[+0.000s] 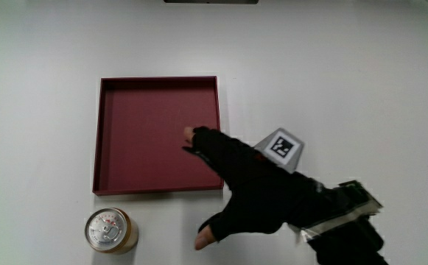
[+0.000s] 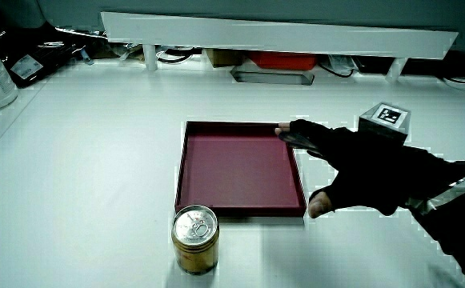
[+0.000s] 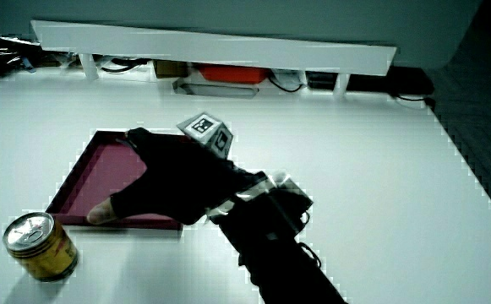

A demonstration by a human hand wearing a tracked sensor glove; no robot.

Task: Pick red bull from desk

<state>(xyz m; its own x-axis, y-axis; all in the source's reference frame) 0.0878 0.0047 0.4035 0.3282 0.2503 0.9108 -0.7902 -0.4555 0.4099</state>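
Fingers [image 1: 199, 138] spread empty over tray [image 1: 157, 88]; can [image 1: 110, 230] nearer the person.

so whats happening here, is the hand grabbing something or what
Nothing is grabbed yet. The gloved hand is spread open over the corner of the dark red tray, holding nothing. The gold can stands upright on the white table, just outside the tray's edge nearest the person, untouched and apart from the hand. The tray looks empty.

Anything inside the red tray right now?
Nothing lies on the visible floor of the tray. The hand hovers over one corner, hiding that part. The can stands outside, nearer the person.
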